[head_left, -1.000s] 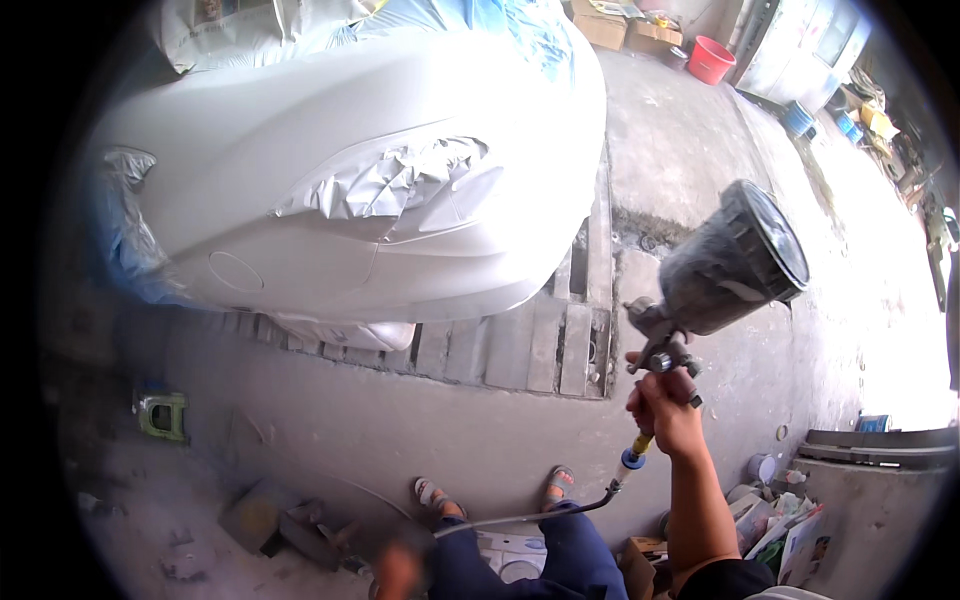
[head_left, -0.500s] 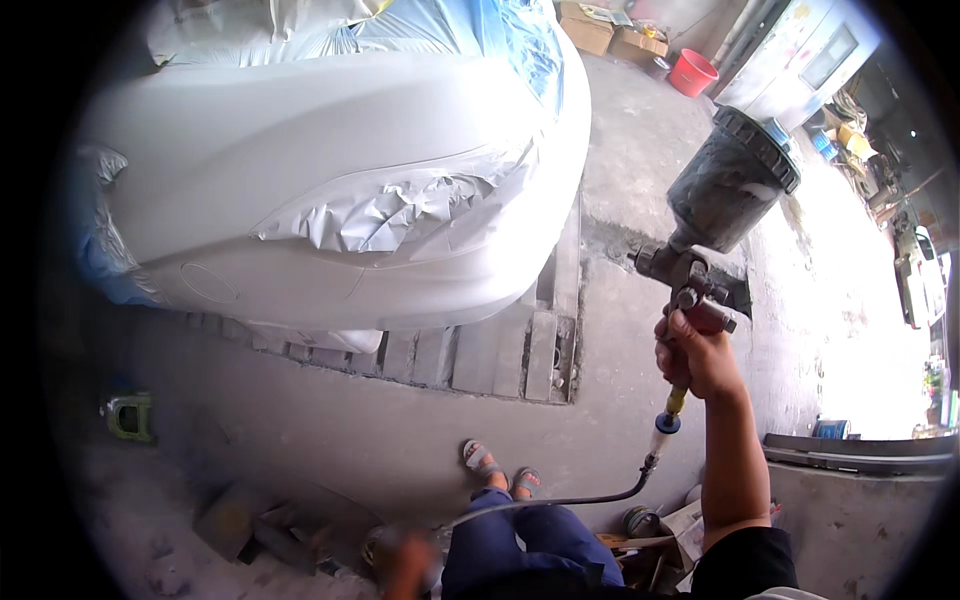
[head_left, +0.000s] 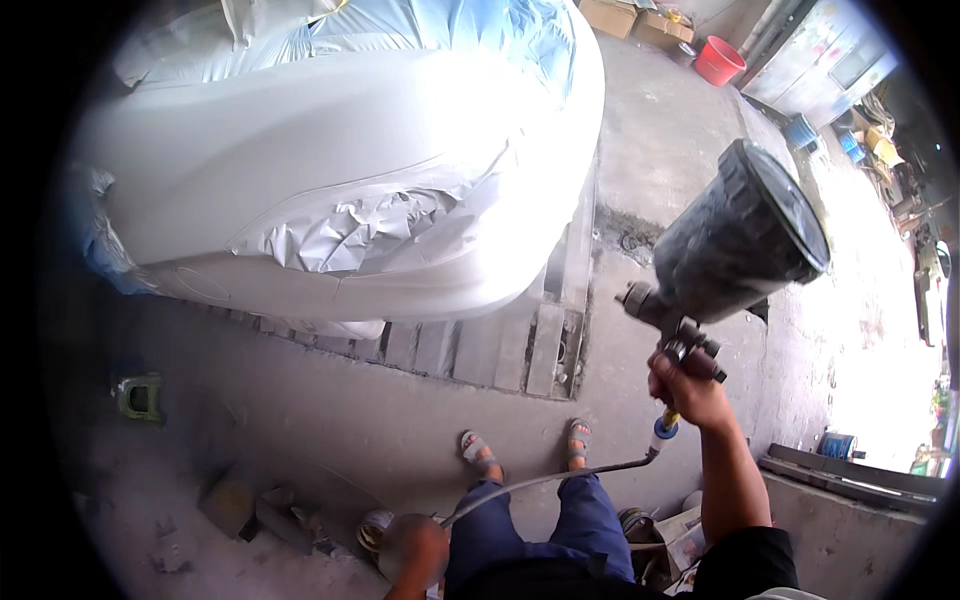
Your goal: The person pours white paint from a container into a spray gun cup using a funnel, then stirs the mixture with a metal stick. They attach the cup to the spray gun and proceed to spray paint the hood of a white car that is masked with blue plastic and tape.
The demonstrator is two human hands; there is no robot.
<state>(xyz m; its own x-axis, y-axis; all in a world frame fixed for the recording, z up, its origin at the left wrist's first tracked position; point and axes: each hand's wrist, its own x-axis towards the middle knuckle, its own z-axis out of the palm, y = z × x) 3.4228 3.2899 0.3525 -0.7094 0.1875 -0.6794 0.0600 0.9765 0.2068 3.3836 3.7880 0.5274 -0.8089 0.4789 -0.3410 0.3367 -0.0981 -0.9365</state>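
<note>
My right hand (head_left: 693,392) is wrapped round the handle of a paint spray gun (head_left: 672,325), held up to the right of a car. A large dark cup (head_left: 735,240) sits tilted on top of the gun, its nozzle facing left. From the handle, an air hose (head_left: 545,481) runs down and left to my left hand (head_left: 424,546), low beside my thigh. That hand is slightly blurred but appears closed on the hose. The white car's front (head_left: 270,140) fills the upper left, with crumpled masking film (head_left: 350,232) over the headlight area.
Below the car lies a slatted floor grating (head_left: 480,350). A green stool (head_left: 140,398) stands at left. Clutter (head_left: 255,515) lies at lower left. A red bucket (head_left: 719,62) and cardboard boxes (head_left: 608,15) are at the back. At right, a low wall (head_left: 830,535) borders the floor.
My right hand has tipped the spray gun, so its cup looms larger and lower. My right foot has stepped out to the right. The car sits slightly further left and up in view.
</note>
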